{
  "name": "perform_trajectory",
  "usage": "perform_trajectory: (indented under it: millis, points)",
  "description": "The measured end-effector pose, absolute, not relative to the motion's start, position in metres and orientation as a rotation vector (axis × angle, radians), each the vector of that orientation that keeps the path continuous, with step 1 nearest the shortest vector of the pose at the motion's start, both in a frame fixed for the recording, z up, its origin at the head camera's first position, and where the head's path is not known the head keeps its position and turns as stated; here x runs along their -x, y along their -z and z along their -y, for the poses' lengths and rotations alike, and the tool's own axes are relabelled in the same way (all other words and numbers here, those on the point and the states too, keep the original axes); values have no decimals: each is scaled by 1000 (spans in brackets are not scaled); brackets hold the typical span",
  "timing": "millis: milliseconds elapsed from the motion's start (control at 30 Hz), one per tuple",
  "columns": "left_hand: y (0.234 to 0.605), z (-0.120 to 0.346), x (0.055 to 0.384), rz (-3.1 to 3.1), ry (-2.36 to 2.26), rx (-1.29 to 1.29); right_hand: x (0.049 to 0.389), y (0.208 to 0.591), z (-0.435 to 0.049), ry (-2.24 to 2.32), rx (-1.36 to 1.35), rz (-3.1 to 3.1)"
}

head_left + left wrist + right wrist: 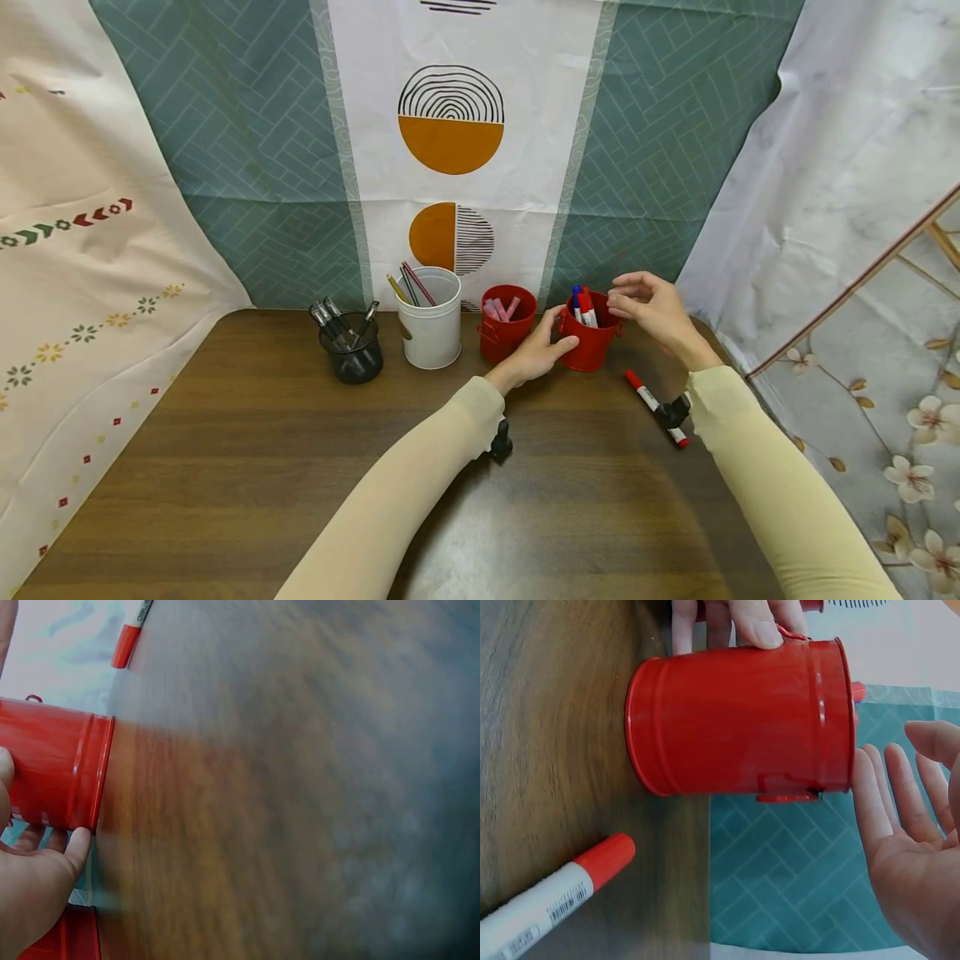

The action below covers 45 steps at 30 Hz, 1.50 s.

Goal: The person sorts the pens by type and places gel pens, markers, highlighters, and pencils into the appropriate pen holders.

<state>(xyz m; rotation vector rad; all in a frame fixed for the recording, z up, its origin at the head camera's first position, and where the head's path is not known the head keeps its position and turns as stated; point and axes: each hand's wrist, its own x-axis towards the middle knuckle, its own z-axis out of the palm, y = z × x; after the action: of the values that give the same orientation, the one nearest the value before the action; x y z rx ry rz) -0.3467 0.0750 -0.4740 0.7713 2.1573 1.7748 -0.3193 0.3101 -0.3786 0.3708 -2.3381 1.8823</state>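
Observation:
A small red metal bucket (588, 350) stands near the back of the table with red and blue markers (587, 307) in it. My left hand (536, 352) holds its left side, thumb toward the front and fingers behind. Beside the rim on the right, my right hand (660, 315) is raised with nothing in it. In the right wrist view its loosely bent fingers (871, 799) are right at the bucket's rim. A red-capped whiteboard marker (647, 397) lies on the table below the right hand, partly covered by the wrist camera.
Left of the held bucket stands a second red bucket (504, 337) with short pink sticks. Farther left are a white bucket (438, 333) with pencils and a black mesh cup (356, 362) with pens. Patterned cloth (285, 242) hangs behind the wooden table (247, 467).

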Motion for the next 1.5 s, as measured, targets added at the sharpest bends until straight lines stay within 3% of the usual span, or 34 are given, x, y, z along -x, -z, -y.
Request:
perform_trajectory:
  millis: [333, 833, 1100, 1500]
  points:
    - [474, -74, 348, -2165, -1772, -775, 304, 372, -331, -1904, -436, 2251]
    - [473, -74, 349, -2159, -1768, -757, 264, 361, -355, -1204, -437, 2663]
    - [474, -75, 349, -2166, -1759, -766, 246, 371, -364, -850, -481, 2826]
    - [472, -73, 347, -2155, -1770, -776, 229, 403, -368, -693, -467, 2987]
